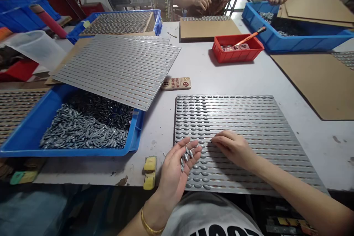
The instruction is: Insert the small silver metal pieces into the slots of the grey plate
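Observation:
My left hand (177,167) is cupped palm up at the near left corner of a grooved metal tray (262,125), holding a small pile of grey metal pieces (186,156). The tray's left part is lined with rows of the same oval pieces. My right hand (233,147) rests palm down on the tray just right of the left hand, its fingertips pinched together against a groove; whether a piece is under them is hidden.
A blue bin (27,136) of loose metal pieces sits at left, with a grooved sheet (118,66) leaning over it. A phone (176,83) lies mid-table. Farther back are a red bin (238,53), a second blue bin (304,38), cardboard sheets (320,81), and a co-worker's hands (203,0).

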A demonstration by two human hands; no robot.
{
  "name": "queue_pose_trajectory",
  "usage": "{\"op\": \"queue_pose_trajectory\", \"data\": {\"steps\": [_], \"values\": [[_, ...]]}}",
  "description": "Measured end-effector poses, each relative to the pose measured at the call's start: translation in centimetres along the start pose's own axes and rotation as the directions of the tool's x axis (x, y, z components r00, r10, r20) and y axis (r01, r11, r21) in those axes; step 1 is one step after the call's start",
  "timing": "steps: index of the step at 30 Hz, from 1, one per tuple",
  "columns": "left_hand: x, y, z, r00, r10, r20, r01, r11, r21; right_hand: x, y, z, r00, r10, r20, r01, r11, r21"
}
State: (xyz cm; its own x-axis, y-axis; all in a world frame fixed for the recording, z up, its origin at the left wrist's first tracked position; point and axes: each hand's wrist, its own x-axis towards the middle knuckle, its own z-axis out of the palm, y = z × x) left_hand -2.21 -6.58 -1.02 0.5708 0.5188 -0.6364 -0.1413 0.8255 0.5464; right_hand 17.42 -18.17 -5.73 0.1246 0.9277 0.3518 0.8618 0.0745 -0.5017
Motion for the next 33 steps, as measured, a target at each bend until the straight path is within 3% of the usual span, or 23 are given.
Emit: {"op": "queue_pose_trajectory", "data": {"steps": [8, 17, 20, 23, 26, 29, 31, 33], "values": [[-0.3, -1.0, -0.2, 0.997, -0.045, 0.055, 0.042, 0.998, 0.053, 0.7, 0.1, 1.3, 0.993, -0.084, 0.086, 0.100, 0.973, -0.206], [-0.3, -1.5, 0.0, 0.995, -0.099, 0.008, 0.099, 0.993, 0.062, 1.0, 0.1, 1.2, 0.996, -0.037, 0.079, 0.050, 0.984, -0.170], [-0.3, -1.7, 0.0, 0.995, -0.086, 0.045, 0.080, 0.990, 0.113, 1.2, -0.5, 0.6, 0.998, 0.015, 0.069, -0.010, 0.998, -0.069], [-0.2, -2.0, 0.1, 0.994, -0.075, 0.080, 0.062, 0.985, 0.161, 1.5, -2.1, -0.6, 0.989, 0.110, 0.097, -0.125, 0.976, 0.176], [0.1, -2.3, 0.2, 0.996, -0.026, 0.080, 0.008, 0.978, 0.210, 1.8, -4.1, -1.8, 0.943, 0.217, 0.252, -0.306, 0.863, 0.403], [0.2, -2.4, 0.4, 0.997, 0.035, 0.074, -0.053, 0.964, 0.259, 1.7, -5.2, -2.1, 0.906, 0.258, 0.336, -0.402, 0.775, 0.488], [0.2, -2.4, 0.4, 0.996, 0.030, 0.088, -0.053, 0.961, 0.271, 1.3, -5.5, -2.0, 0.938, 0.205, 0.281, -0.322, 0.815, 0.481], [0.2, -2.6, 0.3, 0.993, 0.001, 0.114, -0.030, 0.966, 0.256, 0.7, -5.6, -1.8, 0.987, 0.074, 0.145, -0.125, 0.915, 0.383]]}}
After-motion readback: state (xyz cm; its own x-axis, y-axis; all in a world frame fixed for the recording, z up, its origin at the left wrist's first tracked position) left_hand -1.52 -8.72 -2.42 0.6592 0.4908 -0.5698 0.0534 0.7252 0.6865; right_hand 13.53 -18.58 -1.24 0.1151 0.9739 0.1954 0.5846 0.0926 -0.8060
